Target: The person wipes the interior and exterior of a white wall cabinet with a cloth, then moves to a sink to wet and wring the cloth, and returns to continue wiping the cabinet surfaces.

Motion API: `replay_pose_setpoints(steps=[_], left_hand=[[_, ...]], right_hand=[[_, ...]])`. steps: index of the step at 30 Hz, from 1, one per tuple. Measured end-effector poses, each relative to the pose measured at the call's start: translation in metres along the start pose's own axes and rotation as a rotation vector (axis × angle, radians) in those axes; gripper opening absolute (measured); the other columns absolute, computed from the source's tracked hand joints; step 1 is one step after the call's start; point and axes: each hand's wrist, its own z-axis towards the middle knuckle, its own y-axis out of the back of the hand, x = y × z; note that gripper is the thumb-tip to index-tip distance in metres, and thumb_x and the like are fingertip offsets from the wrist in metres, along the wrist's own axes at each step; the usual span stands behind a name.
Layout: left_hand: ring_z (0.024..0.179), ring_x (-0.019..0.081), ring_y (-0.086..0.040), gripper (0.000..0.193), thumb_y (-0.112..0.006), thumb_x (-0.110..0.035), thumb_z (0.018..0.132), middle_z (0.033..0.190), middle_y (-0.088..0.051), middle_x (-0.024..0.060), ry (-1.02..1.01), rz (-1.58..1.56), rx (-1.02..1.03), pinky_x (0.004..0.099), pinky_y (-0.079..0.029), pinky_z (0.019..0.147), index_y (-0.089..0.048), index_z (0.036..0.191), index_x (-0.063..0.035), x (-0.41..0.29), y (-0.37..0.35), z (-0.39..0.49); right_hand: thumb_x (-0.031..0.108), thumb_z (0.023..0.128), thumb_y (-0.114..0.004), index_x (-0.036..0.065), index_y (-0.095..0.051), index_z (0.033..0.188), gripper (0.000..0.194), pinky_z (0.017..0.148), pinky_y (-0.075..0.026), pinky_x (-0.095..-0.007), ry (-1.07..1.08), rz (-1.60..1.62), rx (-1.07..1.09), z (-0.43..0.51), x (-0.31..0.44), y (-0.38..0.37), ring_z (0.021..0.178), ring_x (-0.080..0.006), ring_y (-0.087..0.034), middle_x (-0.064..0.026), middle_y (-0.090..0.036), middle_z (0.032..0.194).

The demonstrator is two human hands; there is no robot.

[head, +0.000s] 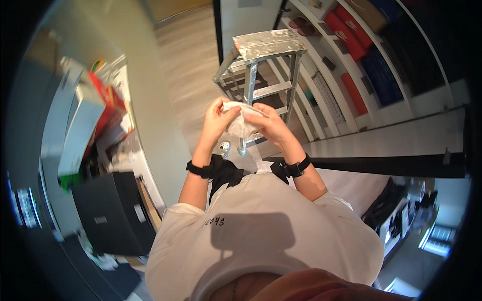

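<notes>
A thin white cloth or wipe [242,126] is stretched between my two hands in front of my chest. My left hand [217,117] pinches its left edge with thumb and fingers. On the other side my right hand [272,123] grips the right edge, thumb on top. The cloth hangs loosely below the thumbs, and some of my fingertips are hidden behind it. Just beyond the hands stands a metal stepladder [269,47], opened out, its top and steps spotted with paint.
White shelving [335,101] with red shoe boxes [348,32] and sandals [301,25] lines the right. At left, a counter [145,169] carries a large black box [113,214] and piled cartons [84,116]. Wooden flooring [180,56] runs ahead; a black-edged panel [395,165] juts in from the right.
</notes>
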Motion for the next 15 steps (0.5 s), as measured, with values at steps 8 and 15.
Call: replay_pose_setpoints(steps=[8,15], left_hand=[[0.071,0.0073,-0.048,0.026,-0.068,-0.025,0.087,0.081,-0.053,-0.0005,-0.224,0.287,0.112,0.0223,-0.042,0.065,-0.054,0.094,-0.0047,-0.009,0.046,0.208],[0.104,0.0319,-0.048,0.045,-0.073,-0.035,0.076,0.106,-0.052,0.0151,-0.296,0.847,0.104,0.0404,-0.041,0.09,-0.053,0.106,-0.0076,-0.003,0.043,0.283]], right_hand=[[0.006,0.088,-0.058,0.003,-0.053,0.112,0.025,0.085,-0.051,-0.0323,0.37,0.221,-0.702,0.042,0.056,0.042,0.099,-0.0208,-0.06,-0.0107,-0.061,0.106],[0.005,0.089,-0.056,-0.006,-0.051,0.122,0.035,0.088,-0.05,-0.0357,0.408,0.304,-1.067,0.003,0.062,0.063,0.106,-0.0265,-0.06,-0.0163,-0.059,0.118]])
